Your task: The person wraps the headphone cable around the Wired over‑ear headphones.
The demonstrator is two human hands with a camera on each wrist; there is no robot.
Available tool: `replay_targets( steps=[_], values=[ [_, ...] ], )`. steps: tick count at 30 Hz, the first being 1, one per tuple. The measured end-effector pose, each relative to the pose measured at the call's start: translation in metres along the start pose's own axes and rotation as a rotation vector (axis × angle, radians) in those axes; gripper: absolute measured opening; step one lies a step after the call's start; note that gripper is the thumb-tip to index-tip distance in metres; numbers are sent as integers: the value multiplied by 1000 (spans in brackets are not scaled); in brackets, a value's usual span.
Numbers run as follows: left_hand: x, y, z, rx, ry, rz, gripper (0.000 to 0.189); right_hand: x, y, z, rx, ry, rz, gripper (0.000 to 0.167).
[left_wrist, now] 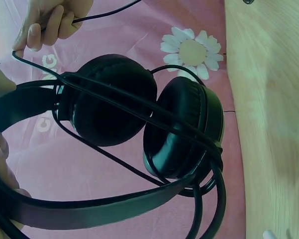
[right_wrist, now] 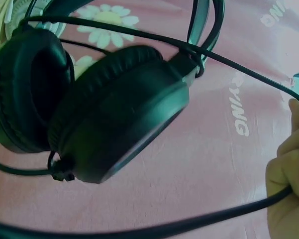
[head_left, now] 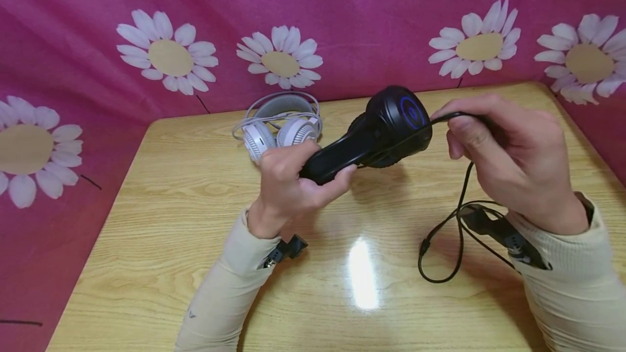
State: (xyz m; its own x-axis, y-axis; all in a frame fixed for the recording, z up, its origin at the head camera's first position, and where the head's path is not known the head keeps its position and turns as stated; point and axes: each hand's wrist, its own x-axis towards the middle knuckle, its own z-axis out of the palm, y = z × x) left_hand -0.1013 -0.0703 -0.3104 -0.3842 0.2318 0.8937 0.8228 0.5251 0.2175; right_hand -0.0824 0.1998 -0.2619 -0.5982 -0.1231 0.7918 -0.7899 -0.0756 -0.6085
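Observation:
Black over-ear headphones [head_left: 391,124] are held up above the wooden table. My left hand [head_left: 293,178] grips them by the headband [head_left: 332,159]. Their ear cups [left_wrist: 114,99] face each other in the left wrist view, and a blue ring glows on one outer side. My right hand [head_left: 518,151] pinches the black cable [head_left: 452,115] just right of the cups. Strands of that cable cross over the ear cups in the left wrist view. From the right hand the rest hangs down and lies in a loop on the table.
White headphones [head_left: 281,124] with their cable laid over them rest at the back of the table [head_left: 186,221]. A pink cloth [head_left: 342,4] with daisies hangs behind. Small black wrist cameras sit at both cuffs.

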Motion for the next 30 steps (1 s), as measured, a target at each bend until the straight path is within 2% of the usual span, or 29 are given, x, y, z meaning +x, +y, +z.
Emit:
replay_targets(
  steps=[7, 14, 23, 30],
  values=[
    [2, -1, -2, -43, -37, 68, 52, 2, -1, -4, -64, 24, 22, 18],
    [4, -4, -9, -100, -111, 159, 53, 3, 2, -5, -113, -13, 5, 18],
    [9, 4, -15, -213, -211, 219, 48, 3, 5, -8, -191, -48, 19, 15],
    [10, 11, -19, -234, -255, 233, 42, 4, 7, -9, -376, -131, 49, 15]
  ],
)
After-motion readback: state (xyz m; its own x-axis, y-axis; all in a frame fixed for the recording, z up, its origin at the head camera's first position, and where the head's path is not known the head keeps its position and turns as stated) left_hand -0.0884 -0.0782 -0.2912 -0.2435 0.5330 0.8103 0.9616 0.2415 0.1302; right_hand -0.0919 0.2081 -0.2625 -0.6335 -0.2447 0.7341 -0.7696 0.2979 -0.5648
